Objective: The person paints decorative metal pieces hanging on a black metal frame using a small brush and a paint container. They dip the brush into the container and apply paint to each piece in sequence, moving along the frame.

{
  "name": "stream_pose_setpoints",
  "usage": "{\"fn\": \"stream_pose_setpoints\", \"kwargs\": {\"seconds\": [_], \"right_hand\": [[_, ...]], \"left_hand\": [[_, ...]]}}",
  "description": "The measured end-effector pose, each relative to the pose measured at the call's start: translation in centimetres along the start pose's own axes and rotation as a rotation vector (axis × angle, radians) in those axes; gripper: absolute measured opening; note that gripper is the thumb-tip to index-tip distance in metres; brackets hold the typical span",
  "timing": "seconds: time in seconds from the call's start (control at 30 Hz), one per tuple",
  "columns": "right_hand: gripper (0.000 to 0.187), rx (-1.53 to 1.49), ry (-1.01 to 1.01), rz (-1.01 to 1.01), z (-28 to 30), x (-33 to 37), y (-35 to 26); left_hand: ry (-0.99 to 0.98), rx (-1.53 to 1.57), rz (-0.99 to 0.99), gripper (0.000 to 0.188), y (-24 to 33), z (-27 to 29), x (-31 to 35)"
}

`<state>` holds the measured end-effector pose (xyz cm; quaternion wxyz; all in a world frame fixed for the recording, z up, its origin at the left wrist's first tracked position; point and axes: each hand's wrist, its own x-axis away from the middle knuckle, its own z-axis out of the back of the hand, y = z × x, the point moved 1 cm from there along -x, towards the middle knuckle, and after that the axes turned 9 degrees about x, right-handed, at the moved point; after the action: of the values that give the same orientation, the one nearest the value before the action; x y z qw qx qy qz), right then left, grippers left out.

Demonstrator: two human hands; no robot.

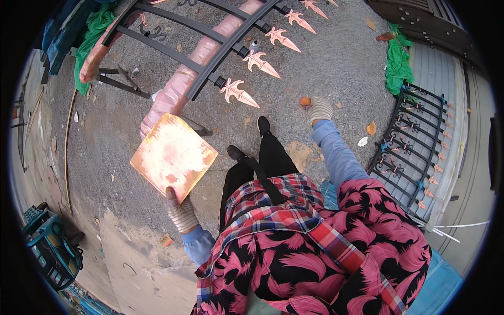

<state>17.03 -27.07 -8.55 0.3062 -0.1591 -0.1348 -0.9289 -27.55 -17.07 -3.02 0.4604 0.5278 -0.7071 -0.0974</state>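
Observation:
My left hand (180,211), in a striped glove, grips the near corner of a square board (173,157) with its thumb on top. Copper-pink paint is smeared over the board. My right hand (319,109), gloved too, is stretched forward and closed on a small orange-brown dabber (305,101), perhaps a piece of sponge. Ahead of me lies a black metal fence panel (220,58). Its spear-shaped tips (261,64) are copper-pink and point toward my right. The dabber is apart from the nearest tip (239,93).
A pink plastic-wrapped bar (184,73) supports the panel above gravel ground. Another black fence panel (415,136) leans at the right, by green netting (399,63). A blue-and-black tool bag (52,247) sits at the lower left. A thin pole (68,152) lies at the left.

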Motion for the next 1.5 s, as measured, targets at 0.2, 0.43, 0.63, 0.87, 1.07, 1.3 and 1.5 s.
{"fn": "stream_pose_setpoints", "kwargs": {"seconds": [0.2, 0.43, 0.63, 0.87, 1.07, 1.3, 1.5], "right_hand": [[0.033, -0.241, 0.074, 0.096, 3.4, -2.3, -2.8], [0.030, -0.240, 0.033, 0.342, 1.9, -10.0, -9.0], [0.028, -0.133, -0.162, 0.508, -3.7, -11.0, -3.8], [0.029, -0.141, 0.020, 0.931, 2.9, -8.3, -15.2], [0.018, 0.001, -0.068, 0.945, 0.6, -10.3, -17.5], [0.022, -0.067, 0.038, 1.038, 3.9, -8.7, -16.6], [0.032, -0.121, -0.091, 0.941, 5.4, -7.6, -17.6]], "left_hand": [[0.010, -0.003, -0.069, 0.056, -0.4, -2.9, 0.9], [0.091, -0.030, -0.133, 0.063, -3.6, -5.2, 3.2], [0.164, 0.079, -0.214, 0.064, -6.1, -8.3, 4.8], [0.233, 0.088, -0.293, 0.063, -10.1, -10.1, 6.0], [0.405, 0.281, -0.339, 0.064, -11.7, -8.8, 10.3], [0.469, 0.337, -0.303, 0.060, -13.6, -10.7, 11.9], [0.431, 0.215, -0.398, 0.062, -13.0, -6.1, 12.3]]}}
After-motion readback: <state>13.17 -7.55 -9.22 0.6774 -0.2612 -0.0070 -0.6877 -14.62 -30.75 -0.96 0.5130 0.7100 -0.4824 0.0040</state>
